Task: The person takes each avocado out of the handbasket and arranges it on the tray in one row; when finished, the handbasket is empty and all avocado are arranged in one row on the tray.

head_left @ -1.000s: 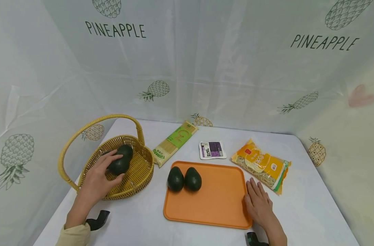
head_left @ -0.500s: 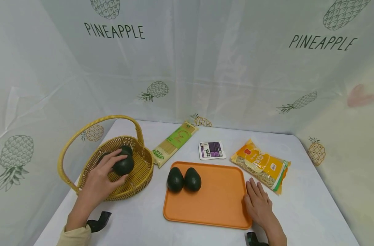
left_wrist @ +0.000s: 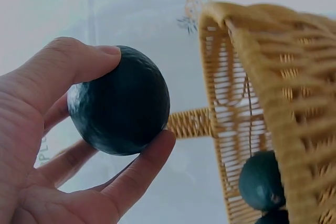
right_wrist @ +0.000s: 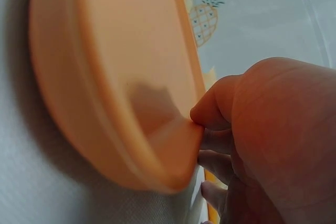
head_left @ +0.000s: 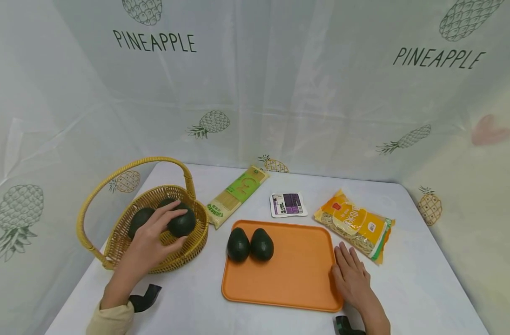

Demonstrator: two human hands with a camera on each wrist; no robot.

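My left hand (head_left: pixel 151 246) holds a dark green avocado (head_left: pixel 182 222) between thumb and fingers, over the yellow wicker basket (head_left: pixel 202 228). In the left wrist view, this held avocado (left_wrist: pixel 121 103) is raised beside the basket's rim (left_wrist: pixel 252 51). Two other avocados lie inside, one at the left side (head_left: pixel 140 219) and one partly hidden behind my fingers. With fingers straight, my right hand (head_left: pixel 354 279) rests at the right edge of an orange tray (head_left: pixel 297 279). Thumb and fingertips meet the tray rim in the right wrist view. Two more avocados (head_left: pixel 250 245) sit side by side on the tray.
Behind the tray lie a green-labelled noodle pack (head_left: pixel 238 195) and a small white and purple packet (head_left: pixel 288 205). A yellow bag of grain (head_left: pixel 355 225) is close by my right hand. The basket's tall handle (head_left: pixel 125 167) arches over its far left side.
My left hand has lifted the avocado and shifted it rightward within the basket area, uncovering another avocado at the left. The right hand and tray stay put.
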